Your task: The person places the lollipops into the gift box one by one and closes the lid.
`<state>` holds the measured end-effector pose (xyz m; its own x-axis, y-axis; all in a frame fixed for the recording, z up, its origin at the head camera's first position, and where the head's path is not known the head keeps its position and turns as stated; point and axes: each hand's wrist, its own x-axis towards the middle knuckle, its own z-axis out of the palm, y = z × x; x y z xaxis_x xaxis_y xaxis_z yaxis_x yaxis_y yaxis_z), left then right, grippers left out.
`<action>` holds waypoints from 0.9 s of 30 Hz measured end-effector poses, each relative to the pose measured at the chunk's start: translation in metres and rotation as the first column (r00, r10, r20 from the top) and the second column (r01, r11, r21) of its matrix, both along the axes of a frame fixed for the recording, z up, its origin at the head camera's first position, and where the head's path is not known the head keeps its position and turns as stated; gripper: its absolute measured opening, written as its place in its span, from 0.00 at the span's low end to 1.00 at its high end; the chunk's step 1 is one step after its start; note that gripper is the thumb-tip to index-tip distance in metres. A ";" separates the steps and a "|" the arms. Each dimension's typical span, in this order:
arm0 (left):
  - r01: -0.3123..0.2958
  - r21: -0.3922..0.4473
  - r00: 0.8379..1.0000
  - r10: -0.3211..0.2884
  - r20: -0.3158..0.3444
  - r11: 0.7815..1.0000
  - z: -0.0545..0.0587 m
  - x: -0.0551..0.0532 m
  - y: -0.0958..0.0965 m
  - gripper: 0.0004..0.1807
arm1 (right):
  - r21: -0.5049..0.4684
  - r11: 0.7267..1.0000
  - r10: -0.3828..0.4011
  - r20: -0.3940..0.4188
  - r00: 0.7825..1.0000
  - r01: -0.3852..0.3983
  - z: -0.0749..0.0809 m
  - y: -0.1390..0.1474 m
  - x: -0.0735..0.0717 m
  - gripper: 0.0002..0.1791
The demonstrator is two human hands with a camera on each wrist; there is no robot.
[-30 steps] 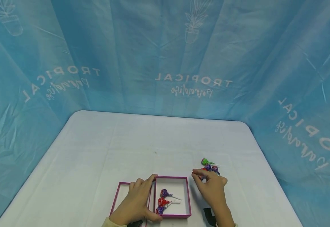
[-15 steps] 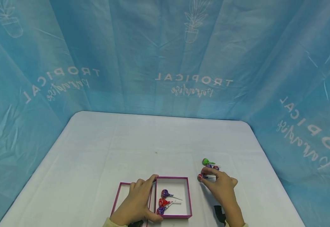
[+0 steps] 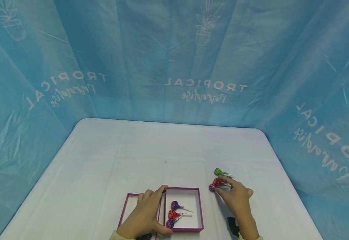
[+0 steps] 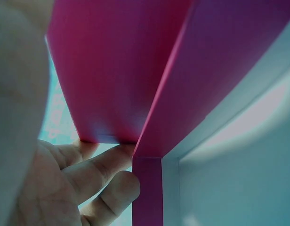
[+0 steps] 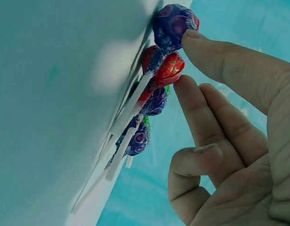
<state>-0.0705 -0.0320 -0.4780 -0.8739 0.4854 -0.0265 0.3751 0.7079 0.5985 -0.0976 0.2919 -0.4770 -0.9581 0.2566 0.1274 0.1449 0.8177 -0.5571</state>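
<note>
My left hand grips the left side of a magenta-rimmed white box, thumb at the near corner and fingers at the far one. Inside that box lie a purple lollipop, a red lollipop and another purple one, sticks pointing right. My right hand is at a small pile of wrapped lollipops on the table. In the right wrist view its thumb touches a purple-wrapped lollipop, and a fingertip meets a red lollipop beside it. A green lollipop lies at the pile's far end.
A second magenta-rimmed box part stands left of the box, partly hidden under my left hand. The white-covered table reaches back to a blue printed curtain, which surrounds it on the visible sides.
My right hand has moved right and settled over the lollipop pile, its fingertips shifting slightly there. A red lollipop now shows more plainly between them. My left hand and the box stay put.
</note>
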 end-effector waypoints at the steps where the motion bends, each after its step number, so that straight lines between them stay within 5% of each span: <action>1: -0.001 -0.001 1.000 0.001 -0.003 1.000 0.000 0.000 0.000 0.76 | 0.003 1.000 0.002 0.004 1.000 -0.002 -0.001 0.000 0.000 0.23; 15: 0.006 -0.005 1.000 -0.007 -0.018 1.000 -0.003 0.000 -0.001 0.77 | -0.021 0.994 0.107 -0.033 0.994 -0.108 -0.008 -0.005 0.003 0.21; 27: -0.001 -0.009 1.000 0.001 -0.009 1.000 -0.003 -0.002 0.000 0.76 | -0.003 0.997 0.076 0.020 0.997 -0.076 -0.010 -0.004 0.004 0.21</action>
